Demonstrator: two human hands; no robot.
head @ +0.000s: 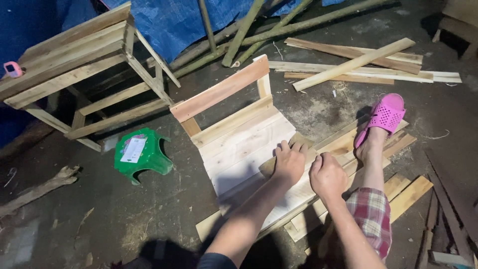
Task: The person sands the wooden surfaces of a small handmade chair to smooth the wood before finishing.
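Light falls from above and near the camera, brightest on the pale wooden panel [244,144] at the centre and on both forearms. It fades fast toward the edges, where the floor [164,209] and the right corner go nearly black. A dark head-shaped shadow [164,251] sits at the bottom edge. The blue tarp [179,20] looks deep and dim. Focus is fairly sharp in the middle, softer and grainy in the dark margins; straight planks bow slightly near the frame's edges.
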